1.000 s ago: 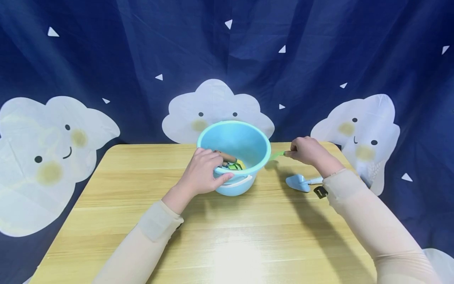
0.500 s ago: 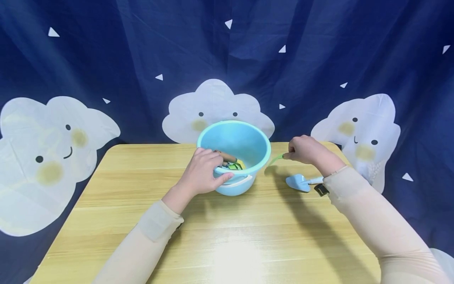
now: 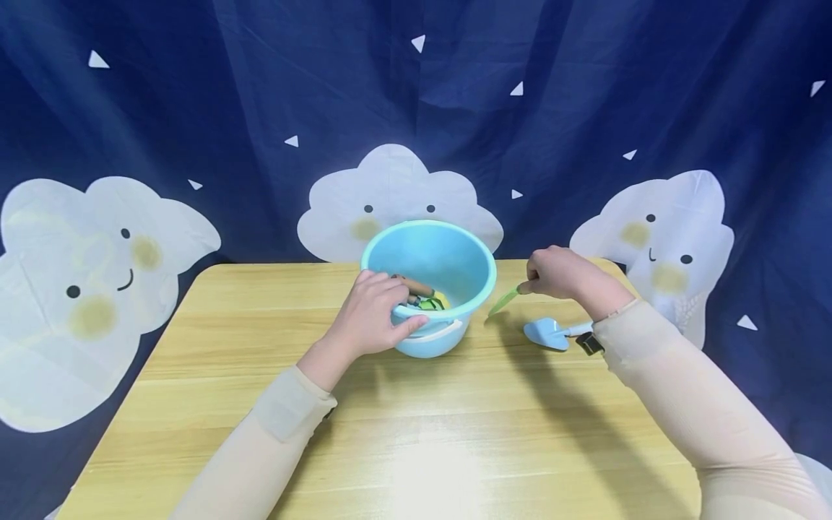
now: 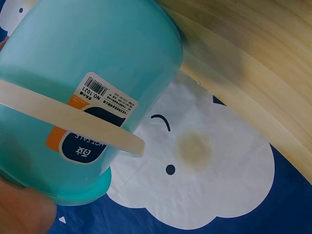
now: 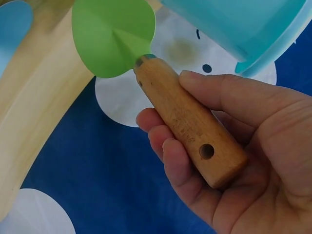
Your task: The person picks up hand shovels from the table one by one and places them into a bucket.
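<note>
Over the worktop (image 3: pixel 195 361), the right grip (image 3: pixel 560 273) held the green spade (image 3: pixel 503 302), blade newly tipped lower, seemingly still being positioned just beside the bucket (image 3: pixel 448 253), whose rim the left grip (image 3: pixel 369 314) clasped.

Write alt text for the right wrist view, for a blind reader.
A right hand grips a green-bladed trowel by its brown wooden handle. Behind are a light blue plastic bucket, a pale wooden table and navy cloth printed with white clouds.
</note>
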`<state>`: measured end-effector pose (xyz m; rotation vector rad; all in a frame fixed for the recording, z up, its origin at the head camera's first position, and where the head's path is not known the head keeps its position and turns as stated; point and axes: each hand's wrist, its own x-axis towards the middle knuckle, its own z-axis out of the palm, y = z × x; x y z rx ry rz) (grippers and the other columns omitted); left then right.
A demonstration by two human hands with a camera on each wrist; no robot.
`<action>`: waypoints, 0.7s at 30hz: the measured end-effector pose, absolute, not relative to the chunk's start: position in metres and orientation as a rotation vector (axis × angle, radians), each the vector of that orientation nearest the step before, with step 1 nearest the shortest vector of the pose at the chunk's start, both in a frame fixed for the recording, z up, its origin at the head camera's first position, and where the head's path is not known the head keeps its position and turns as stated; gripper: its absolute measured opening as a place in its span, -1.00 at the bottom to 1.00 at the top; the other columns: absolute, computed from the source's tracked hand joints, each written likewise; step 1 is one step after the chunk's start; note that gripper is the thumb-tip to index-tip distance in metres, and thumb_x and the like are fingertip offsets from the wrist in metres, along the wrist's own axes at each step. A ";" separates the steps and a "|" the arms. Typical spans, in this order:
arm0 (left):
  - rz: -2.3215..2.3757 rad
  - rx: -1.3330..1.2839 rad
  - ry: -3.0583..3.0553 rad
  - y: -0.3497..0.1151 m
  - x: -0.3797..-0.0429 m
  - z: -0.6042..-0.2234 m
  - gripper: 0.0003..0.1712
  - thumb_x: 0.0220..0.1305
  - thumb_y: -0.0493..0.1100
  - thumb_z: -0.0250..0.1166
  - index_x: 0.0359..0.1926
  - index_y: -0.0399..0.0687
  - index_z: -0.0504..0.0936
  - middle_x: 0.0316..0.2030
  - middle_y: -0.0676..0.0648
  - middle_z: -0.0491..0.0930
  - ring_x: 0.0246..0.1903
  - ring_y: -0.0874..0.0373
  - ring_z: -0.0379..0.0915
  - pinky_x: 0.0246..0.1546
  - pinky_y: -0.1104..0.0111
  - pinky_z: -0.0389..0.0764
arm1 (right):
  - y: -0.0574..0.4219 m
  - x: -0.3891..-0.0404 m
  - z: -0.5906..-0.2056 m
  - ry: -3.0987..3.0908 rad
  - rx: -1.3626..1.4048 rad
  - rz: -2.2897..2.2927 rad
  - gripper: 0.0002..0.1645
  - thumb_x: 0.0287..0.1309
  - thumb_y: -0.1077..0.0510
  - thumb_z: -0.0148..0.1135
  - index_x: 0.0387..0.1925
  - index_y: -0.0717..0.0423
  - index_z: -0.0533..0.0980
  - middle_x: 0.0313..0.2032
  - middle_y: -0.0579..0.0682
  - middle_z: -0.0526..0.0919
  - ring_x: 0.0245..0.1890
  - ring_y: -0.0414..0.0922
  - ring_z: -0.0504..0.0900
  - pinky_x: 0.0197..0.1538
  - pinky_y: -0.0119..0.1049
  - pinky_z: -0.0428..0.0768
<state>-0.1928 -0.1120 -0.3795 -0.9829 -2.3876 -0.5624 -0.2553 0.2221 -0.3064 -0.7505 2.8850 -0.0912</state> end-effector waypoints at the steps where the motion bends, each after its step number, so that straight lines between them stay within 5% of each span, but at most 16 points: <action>1: -0.561 -0.982 -2.388 -0.112 -0.193 -0.380 -0.54 0.27 0.34 0.16 -0.39 0.09 0.61 -0.07 0.15 0.71 -0.17 0.17 0.51 -0.09 0.20 0.28 | 0.222 -0.255 -0.306 2.882 -0.753 -0.086 -0.59 0.18 0.06 0.42 -0.70 0.05 0.50 -0.71 -0.14 0.35 -0.66 -0.17 0.27 -0.48 -0.28 0.29; 21: -0.565 -0.988 -2.384 -0.111 -0.192 -0.377 -0.51 0.27 0.36 0.13 -0.42 0.09 0.60 -0.08 0.14 0.72 -0.23 0.18 0.49 -0.11 0.20 0.29 | 0.221 -0.246 -0.270 2.845 -0.782 -0.054 -0.62 0.14 0.03 0.45 -0.68 0.01 0.52 -0.67 -0.16 0.41 -0.61 -0.17 0.33 -0.46 -0.28 0.33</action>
